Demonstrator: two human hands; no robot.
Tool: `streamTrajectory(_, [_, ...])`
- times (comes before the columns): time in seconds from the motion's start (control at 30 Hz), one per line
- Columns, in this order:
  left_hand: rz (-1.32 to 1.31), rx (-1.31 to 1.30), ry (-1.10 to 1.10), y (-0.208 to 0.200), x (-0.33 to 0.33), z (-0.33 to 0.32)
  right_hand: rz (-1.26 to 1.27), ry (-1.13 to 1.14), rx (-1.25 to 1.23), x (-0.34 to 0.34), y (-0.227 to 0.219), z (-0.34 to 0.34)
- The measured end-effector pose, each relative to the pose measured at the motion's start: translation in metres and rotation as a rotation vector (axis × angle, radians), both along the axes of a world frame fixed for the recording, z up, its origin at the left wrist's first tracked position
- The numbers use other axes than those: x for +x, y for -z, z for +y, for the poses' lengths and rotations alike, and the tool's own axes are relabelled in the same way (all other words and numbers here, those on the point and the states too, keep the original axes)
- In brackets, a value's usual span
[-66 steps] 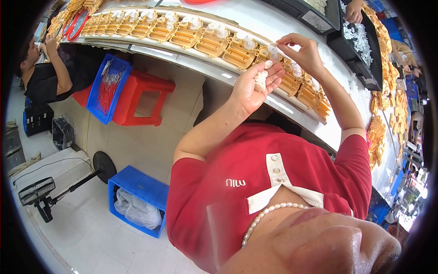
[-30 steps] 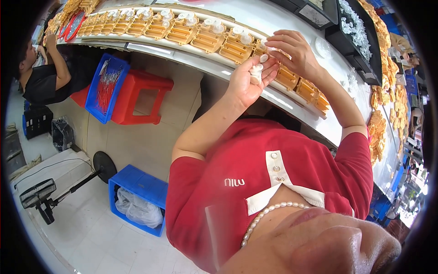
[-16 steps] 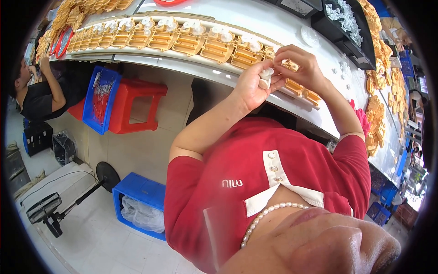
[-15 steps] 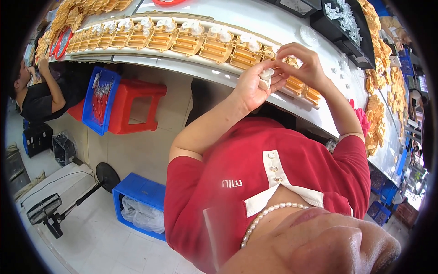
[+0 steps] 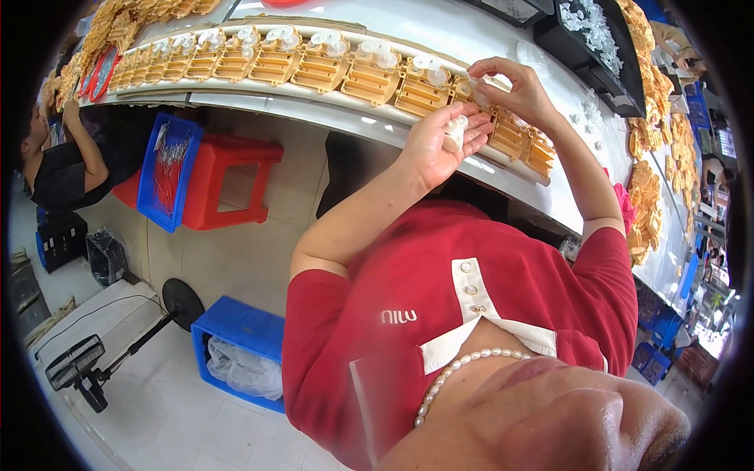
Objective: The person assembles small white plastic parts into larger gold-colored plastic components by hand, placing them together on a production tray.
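Observation:
My left hand is palm up and cupped, holding several small white plastic parts. Its fingertips reach to the edge of a row of yellow plastic housings. Just above that row, my right hand pinches thumb and forefinger together, and a small pale plastic piece shows at the tips. Under the hands, the housings are partly hidden. Many housings to the left carry white round parts along their far edge, while a housing at the right end shows bare yellow ribs.
The housings stand on a long white rail along the bench. Black bins with clear parts stand at the far right, beside heaped yellow housings. Left are a red stool, a blue tray and a person in black.
My right hand has drawn slightly away from the left palm, up and over the row. My left hand's fingers have spread a little. The row of housings has shifted slightly left.

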State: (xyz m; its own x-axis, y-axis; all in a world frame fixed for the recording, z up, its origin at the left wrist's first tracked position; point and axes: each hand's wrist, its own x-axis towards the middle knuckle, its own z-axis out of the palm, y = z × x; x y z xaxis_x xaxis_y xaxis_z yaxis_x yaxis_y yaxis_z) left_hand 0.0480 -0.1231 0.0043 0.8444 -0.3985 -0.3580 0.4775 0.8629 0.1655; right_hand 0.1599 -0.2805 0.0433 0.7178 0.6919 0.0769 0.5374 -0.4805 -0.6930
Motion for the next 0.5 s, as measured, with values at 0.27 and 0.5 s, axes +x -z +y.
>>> streamTrajectory(0.27, [0.015,-0.003,-0.017,0.0,0.0,0.001,-0.09,-0.068,-0.045,0.005,-0.005,0.005])
streamTrajectory(0.5, [0.06,-0.07,-0.023,0.001,0.001,-0.001,-0.38,-0.107,-0.002,-0.007,-0.012,0.007])
